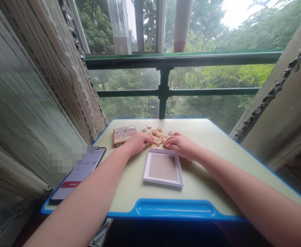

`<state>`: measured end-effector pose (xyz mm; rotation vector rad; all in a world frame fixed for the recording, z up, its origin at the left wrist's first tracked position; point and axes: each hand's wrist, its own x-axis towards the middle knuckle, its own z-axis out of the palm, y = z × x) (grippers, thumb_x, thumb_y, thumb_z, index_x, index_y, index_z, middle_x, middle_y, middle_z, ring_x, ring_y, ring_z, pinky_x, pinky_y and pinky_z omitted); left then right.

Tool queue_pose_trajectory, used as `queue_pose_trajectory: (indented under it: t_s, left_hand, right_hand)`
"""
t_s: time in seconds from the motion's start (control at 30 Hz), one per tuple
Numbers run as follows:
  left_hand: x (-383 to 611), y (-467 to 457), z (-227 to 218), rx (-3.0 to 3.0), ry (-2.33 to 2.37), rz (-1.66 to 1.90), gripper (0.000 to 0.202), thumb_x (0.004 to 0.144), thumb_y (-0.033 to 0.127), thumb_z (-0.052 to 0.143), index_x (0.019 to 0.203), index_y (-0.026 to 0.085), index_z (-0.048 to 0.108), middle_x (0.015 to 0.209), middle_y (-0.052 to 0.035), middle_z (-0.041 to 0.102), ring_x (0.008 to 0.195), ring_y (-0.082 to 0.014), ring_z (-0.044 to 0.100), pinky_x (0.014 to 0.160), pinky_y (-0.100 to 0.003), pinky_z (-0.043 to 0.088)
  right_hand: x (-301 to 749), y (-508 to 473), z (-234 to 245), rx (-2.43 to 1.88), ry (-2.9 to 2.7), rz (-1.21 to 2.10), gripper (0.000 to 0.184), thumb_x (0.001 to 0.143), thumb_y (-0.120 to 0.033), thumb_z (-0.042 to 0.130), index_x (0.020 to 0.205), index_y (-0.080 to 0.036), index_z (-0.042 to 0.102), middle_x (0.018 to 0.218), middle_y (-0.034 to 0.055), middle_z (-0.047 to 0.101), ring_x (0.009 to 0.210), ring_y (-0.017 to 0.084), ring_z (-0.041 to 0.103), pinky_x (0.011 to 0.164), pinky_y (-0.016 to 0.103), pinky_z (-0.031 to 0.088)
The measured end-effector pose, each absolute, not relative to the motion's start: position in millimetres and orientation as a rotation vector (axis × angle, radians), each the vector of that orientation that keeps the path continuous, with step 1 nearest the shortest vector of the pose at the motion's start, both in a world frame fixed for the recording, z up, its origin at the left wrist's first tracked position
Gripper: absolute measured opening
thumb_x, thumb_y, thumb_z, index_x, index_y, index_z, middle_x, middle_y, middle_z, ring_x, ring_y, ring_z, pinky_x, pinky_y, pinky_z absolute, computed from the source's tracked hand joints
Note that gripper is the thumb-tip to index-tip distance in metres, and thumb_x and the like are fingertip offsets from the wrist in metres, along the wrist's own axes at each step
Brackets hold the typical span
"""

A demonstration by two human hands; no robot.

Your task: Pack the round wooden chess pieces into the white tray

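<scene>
Two bare hands work over a heap of round wooden pieces point(157, 141), some marked in red, on a pale worktop point(199, 130) edged in blue. The left hand point(141, 140), fingers curled, reaches into the heap's left side; the right hand point(177, 143) bends its fingers low at the right edge. Whether either is gripping a piece cannot be told. A few pieces lie apart, just beyond the heap. Just in front of the heap sits a shallow white tray point(163, 168), its floor bare. A lettered box point(124, 134) lies beside the left hand, and a phone point(83, 173) (its timer reading eight seconds) rests at the left edge. Beyond stand a dark green railing point(181, 61) and leafy trees point(140, 79).
</scene>
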<state>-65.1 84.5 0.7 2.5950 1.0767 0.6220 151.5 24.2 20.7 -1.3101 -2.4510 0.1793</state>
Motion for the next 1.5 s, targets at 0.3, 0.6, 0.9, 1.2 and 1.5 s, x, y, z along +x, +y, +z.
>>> queue_pose_trajectory:
  t_s: [0.3, 0.6, 0.9, 1.2, 1.5]
  left_hand:
    - [-65.3, 83.2, 0.1, 2.589, 1.052, 0.668, 0.026, 0.076, 0.02, 0.05, 0.089, 0.023, 0.072, 0.097, -0.0002, 0.071, 0.095, -0.0161, 0.063, 0.087, -0.026, 0.047]
    - [-62.4, 80.8, 0.6, 2.596, 1.126, 0.67, 0.028, 0.073, 0.019, 0.047, 0.087, 0.023, 0.072, 0.095, 0.0009, 0.071, 0.094, -0.0172, 0.063, 0.086, -0.026, 0.047]
    - [-59.7, 80.2, -0.1, 2.589, 1.203, 0.688, 0.028, 0.073, 0.02, 0.046, 0.084, 0.022, 0.071, 0.093, 0.0003, 0.071, 0.089, -0.0165, 0.063, 0.083, -0.027, 0.047]
    - [-58.6, 79.5, 0.2, 2.596, 1.209, 0.696, 0.027, 0.073, 0.02, 0.046, 0.083, 0.023, 0.071, 0.091, -0.0004, 0.071, 0.088, -0.017, 0.063, 0.084, -0.027, 0.047]
    - [-58.6, 80.2, 0.1, 2.583, 1.207, 0.703, 0.027, 0.073, 0.02, 0.046, 0.082, 0.023, 0.071, 0.092, -0.0011, 0.071, 0.088, -0.0177, 0.063, 0.084, -0.028, 0.046]
  right_hand:
    - [152.8, 30.4, 11.8, -1.512, -2.363, -0.021, 0.03, 0.085, -0.034, 0.044, 0.08, -0.019, 0.07, 0.093, 0.0055, 0.069, 0.086, 0.02, 0.053, 0.082, 0.034, 0.036]
    - [154.0, 33.5, 13.0, -1.587, -2.385, -0.003, 0.034, 0.087, -0.024, 0.035, 0.078, -0.019, 0.068, 0.091, 0.0083, 0.064, 0.097, 0.021, 0.047, 0.086, 0.036, 0.029]
    - [153.7, 34.8, 13.7, -1.674, -2.264, -0.107, 0.033, 0.084, -0.026, 0.039, 0.076, -0.019, 0.07, 0.09, 0.0099, 0.062, 0.087, 0.021, 0.049, 0.085, 0.035, 0.031]
    - [154.1, 37.2, 11.0, -1.705, -2.219, -0.047, 0.03, 0.077, -0.043, 0.053, 0.07, -0.021, 0.072, 0.093, 0.0091, 0.063, 0.089, 0.023, 0.048, 0.083, 0.036, 0.034]
    - [152.5, 38.1, 14.2, -1.782, -2.146, -0.018, 0.026, 0.078, -0.032, 0.05, 0.084, -0.022, 0.073, 0.092, 0.0096, 0.063, 0.091, 0.024, 0.049, 0.085, 0.037, 0.035]
